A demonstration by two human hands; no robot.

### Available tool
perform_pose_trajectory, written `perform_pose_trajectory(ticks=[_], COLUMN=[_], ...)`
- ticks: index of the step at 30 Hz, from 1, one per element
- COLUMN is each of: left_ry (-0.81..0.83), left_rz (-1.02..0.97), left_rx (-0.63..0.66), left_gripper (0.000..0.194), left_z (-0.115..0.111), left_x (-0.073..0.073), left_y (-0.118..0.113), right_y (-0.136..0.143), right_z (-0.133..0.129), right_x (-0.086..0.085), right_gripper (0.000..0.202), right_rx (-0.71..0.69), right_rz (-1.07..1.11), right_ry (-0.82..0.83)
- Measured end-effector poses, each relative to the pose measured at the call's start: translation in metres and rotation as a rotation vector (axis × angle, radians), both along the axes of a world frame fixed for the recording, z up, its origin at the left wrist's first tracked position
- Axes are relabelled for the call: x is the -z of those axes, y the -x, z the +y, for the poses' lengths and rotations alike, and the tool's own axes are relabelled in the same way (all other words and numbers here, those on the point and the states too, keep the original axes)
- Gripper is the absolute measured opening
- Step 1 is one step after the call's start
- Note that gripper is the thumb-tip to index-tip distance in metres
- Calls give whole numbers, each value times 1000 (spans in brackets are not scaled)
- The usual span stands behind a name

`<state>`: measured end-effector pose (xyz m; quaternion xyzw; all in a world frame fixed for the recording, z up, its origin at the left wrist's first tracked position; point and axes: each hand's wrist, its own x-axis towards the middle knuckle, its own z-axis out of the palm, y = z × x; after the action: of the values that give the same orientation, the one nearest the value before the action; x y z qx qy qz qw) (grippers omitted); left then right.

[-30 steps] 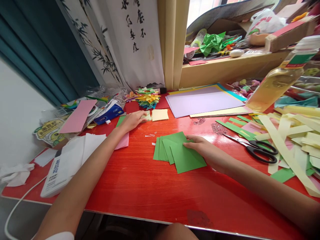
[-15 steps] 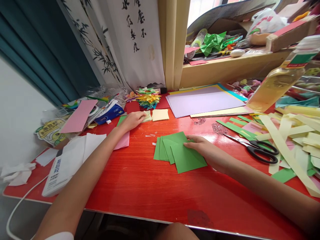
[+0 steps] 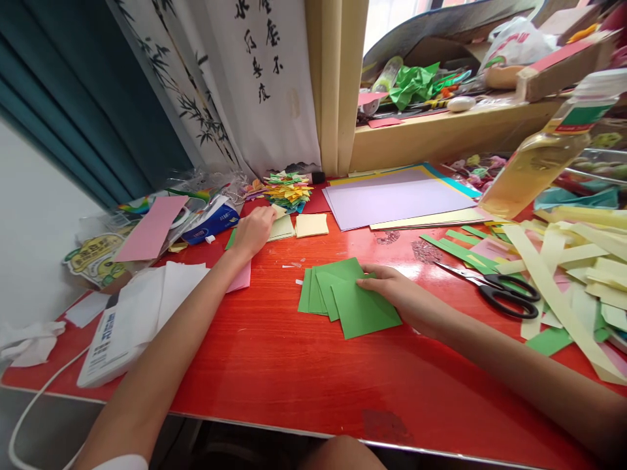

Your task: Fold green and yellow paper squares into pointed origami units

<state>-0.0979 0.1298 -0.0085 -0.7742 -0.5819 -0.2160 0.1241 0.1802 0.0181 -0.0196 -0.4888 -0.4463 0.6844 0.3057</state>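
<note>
My right hand [image 3: 385, 287] pinches the right edge of some green paper squares [image 3: 369, 307], which lie fanned out on the red table. Farther back on the left, my left hand [image 3: 255, 230] is closed at a pile of pale yellow paper squares [image 3: 283, 228]. A pale yellow piece of paper [image 3: 279, 212] pokes up at its fingertips, tilted off the pile. Just right of that pile sits another stack of cream paper squares [image 3: 312, 225]. Pink paper [image 3: 241, 277] shows partly under my left wrist, with a bit of green beside it.
Black-handled scissors [image 3: 507, 297] lie on the right by a heap of paper strips [image 3: 558, 261]. Behind them stands a tilted-looking bottle [image 3: 539, 156]. Large lilac sheets [image 3: 396, 199] lie at the back, near a bundle of folded colored paper [image 3: 288, 192]. A white box [image 3: 117, 339] is at left.
My left hand has drawn back slightly from the pile, lifting a pale yellow piece at its fingertips. My right hand stays on the green squares. The view has shifted a little.
</note>
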Motion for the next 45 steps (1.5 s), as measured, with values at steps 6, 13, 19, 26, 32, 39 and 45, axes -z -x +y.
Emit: perform_pose_trajectory(ticks=[6,13,19,26,32,39,45], left_ry=[-208,250,525,512,245,473,561], left_rz=[-258,-982,-1139,-1024,-893,-1085,-993], left_rx=[-40,253,205,195,233,484,385], left_gripper=[17,17,21,39,55,29,36], left_z=[-15,-79,-105,-104,-101,-103,-110], left_x=[-37,-31,10,24,8,10,21], left_y=[-11,-82,-123,-126,-107,-109,-113], right_y=[2,-1,4,2,0,0,-3], right_z=[-3,5,9,5,3,4,9], right_x=[-1,9,6,10,5,-6,8], right_gripper=[38,33,50,43,32,36,47], right_rx=[51,226,194,158,191,137,53], right_rz=[7,225,304,288,315,177,6], right_ry=[-24,-123,-156,-218,-368,-620,-522])
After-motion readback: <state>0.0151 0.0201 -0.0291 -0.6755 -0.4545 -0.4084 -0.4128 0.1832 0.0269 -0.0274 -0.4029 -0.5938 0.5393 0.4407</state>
